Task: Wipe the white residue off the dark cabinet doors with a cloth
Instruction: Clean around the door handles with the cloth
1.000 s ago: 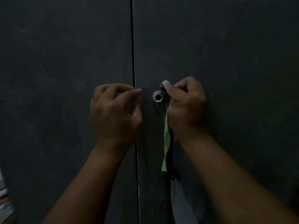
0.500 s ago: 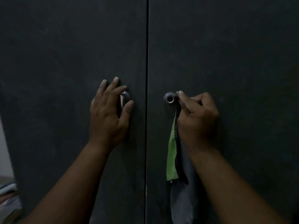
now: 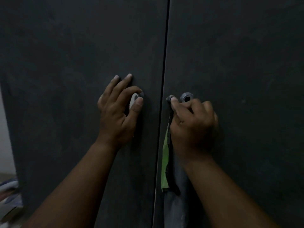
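Observation:
Two dark cabinet doors fill the view, the left door (image 3: 65,63) and the right door (image 3: 238,55), split by a thin vertical gap. My left hand (image 3: 118,112) rests on the left door with thumb and forefinger around its round knob (image 3: 137,96). My right hand (image 3: 192,122) is closed on a grey and green cloth (image 3: 166,162) that hangs down the right door. Its thumb presses the cloth just left of the right knob (image 3: 186,97). Faint pale smears show on both doors.
A light wall strip (image 3: 5,137) runs down the left edge beside the cabinet. Below it lie some bundled fabrics or papers (image 3: 8,191) on the floor.
My left hand went from the door gap to the left knob and now pinches it. My right hand, still holding the cloth, shifted from the right of the right knob to its left and below.

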Action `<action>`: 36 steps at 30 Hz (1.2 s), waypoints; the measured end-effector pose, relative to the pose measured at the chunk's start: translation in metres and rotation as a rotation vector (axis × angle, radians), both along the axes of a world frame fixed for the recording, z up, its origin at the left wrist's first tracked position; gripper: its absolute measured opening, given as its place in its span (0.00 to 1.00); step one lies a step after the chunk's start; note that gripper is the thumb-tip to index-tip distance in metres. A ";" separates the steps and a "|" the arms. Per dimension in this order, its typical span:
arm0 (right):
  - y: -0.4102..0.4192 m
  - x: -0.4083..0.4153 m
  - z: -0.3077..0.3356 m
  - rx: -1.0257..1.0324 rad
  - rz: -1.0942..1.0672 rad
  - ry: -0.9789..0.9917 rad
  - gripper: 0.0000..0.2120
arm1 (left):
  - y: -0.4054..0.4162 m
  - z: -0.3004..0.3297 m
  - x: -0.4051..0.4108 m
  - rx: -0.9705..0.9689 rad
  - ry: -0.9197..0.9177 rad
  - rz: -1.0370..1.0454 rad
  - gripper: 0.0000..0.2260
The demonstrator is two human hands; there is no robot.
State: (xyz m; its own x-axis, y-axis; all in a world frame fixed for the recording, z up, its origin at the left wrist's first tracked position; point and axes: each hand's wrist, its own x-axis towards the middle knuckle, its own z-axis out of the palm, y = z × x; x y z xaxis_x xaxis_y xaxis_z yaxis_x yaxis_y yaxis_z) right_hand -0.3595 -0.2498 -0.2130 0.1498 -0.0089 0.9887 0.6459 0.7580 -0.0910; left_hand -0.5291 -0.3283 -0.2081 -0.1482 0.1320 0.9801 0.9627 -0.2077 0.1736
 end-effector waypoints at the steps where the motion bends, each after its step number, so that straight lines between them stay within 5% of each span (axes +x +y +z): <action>1: -0.002 -0.002 -0.006 -0.001 0.002 -0.006 0.09 | 0.000 0.000 -0.002 0.015 0.010 -0.006 0.13; 6: -0.006 -0.006 -0.038 0.035 0.010 -0.149 0.07 | -0.003 -0.001 -0.026 0.032 0.142 0.052 0.18; 16: -0.014 -0.039 -0.008 0.023 0.003 -0.112 0.07 | 0.003 -0.007 -0.057 0.008 0.168 0.415 0.25; 32: -0.015 -0.032 -0.022 0.062 0.029 -0.263 0.07 | 0.006 -0.011 -0.062 0.016 0.188 0.447 0.25; 36: -0.010 -0.037 0.017 0.043 0.018 -0.081 0.07 | 0.006 -0.010 -0.063 0.018 0.191 0.448 0.25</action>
